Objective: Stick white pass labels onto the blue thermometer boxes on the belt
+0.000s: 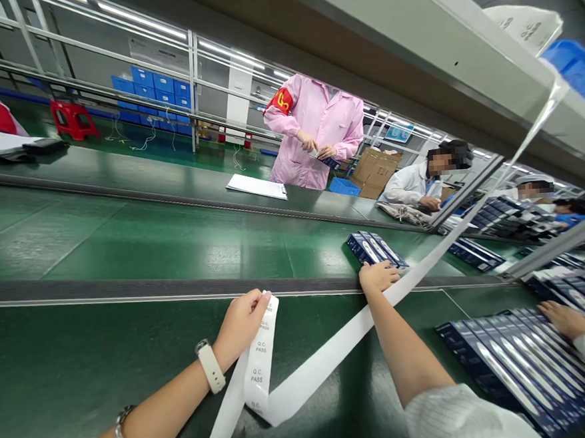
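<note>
Our sleeve [459, 421] lies behind our right grip [378, 278], which touches blue boxes [373, 246], clasped or not we cannot tell; leftward, our left grip [242, 326] pinches the label strip [258, 361].

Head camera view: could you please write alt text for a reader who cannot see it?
The left hand holds a strip printed "Q.C. PASS" above a green table, while the right hand touches blue boxes. More boxes lie at right, by another person's hand; a person in pink stands beyond.

Label strip [323, 370] across the gap between forearms [407, 354]
</note>
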`<state>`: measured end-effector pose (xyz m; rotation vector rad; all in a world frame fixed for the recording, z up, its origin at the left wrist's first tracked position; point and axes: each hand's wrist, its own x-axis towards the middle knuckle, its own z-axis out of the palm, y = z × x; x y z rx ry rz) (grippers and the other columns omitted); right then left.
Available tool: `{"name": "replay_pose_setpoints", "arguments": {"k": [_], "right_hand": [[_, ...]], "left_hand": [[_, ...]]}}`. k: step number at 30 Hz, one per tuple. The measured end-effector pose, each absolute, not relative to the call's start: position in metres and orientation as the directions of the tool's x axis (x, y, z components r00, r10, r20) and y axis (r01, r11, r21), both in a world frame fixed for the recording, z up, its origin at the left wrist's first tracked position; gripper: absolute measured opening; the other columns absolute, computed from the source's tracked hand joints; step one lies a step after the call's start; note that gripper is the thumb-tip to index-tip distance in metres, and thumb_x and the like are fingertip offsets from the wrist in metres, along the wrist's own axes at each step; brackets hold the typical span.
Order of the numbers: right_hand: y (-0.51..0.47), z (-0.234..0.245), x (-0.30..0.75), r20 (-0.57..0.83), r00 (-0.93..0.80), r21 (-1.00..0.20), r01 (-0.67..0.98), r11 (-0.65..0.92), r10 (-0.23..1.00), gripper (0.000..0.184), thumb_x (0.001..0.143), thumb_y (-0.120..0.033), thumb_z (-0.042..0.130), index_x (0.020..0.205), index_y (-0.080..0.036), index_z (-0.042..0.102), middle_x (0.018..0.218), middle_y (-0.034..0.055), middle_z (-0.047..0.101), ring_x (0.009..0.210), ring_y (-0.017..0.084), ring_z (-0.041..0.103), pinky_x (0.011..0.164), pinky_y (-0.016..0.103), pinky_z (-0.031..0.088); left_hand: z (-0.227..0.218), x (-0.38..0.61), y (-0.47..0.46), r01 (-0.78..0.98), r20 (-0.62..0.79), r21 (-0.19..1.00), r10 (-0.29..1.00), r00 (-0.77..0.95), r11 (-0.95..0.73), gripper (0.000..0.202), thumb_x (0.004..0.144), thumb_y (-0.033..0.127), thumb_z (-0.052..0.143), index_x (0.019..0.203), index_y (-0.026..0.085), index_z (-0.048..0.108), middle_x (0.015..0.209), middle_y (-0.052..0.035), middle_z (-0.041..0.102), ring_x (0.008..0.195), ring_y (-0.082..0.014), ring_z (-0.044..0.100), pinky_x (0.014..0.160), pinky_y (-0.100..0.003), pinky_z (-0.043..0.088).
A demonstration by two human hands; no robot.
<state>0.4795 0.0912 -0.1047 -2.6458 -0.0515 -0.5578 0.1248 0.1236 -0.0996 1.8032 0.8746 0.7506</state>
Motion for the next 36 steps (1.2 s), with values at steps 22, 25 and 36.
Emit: {"name": "replay_pose_setpoints", "arguments": {"k": [22,25,36], "right_hand": [[0.091,-0.104,0.4782,0.381,0.924,-0.403,0.135,-0.905,-0.032,0.041,0.084,-0.036,0.051,0.119,-0.016,0.045,0.125,0.0098,0.041,0.11,0.024,0.043,0.089,0.045,0.038],[0.0906,-0.1044,0.4783,0.38,0.925,-0.404,0.142,-0.904,-0.024,0.042,0.084,-0.036,0.051,0.12,-0.016,0.044,0.125,0.0099,0.04,0.11,0.024,0.043,0.089,0.045,0.038],[0.092,-0.1063,0.4809,0.4,0.916,-0.389,0.131,-0.912,-0.039,0.04,0.084,-0.036,0.051,0.119,-0.016,0.045,0.124,0.0097,0.042,0.108,0.023,0.045,0.087,0.044,0.04]], "left_hand": [[-0.0981,0.1244,0.1224,0.246,0.102,0.929,0.828,0.552,-0.278,0.04,0.084,0.047,0.033,0.057,0.019,0.026,0.052,0.005,0.028,0.049,-0.0103,0.029,0.049,-0.024,0.019],[-0.0967,0.1239,0.1217,0.253,0.093,0.928,0.827,0.554,-0.273,0.039,0.084,0.047,0.033,0.057,0.019,0.026,0.051,0.0051,0.028,0.048,-0.0101,0.029,0.049,-0.024,0.019],[-0.0985,0.1248,0.1223,0.252,0.104,0.925,0.827,0.553,-0.285,0.039,0.084,0.046,0.033,0.057,0.018,0.027,0.052,0.0051,0.028,0.05,-0.0101,0.03,0.05,-0.024,0.019]]}}
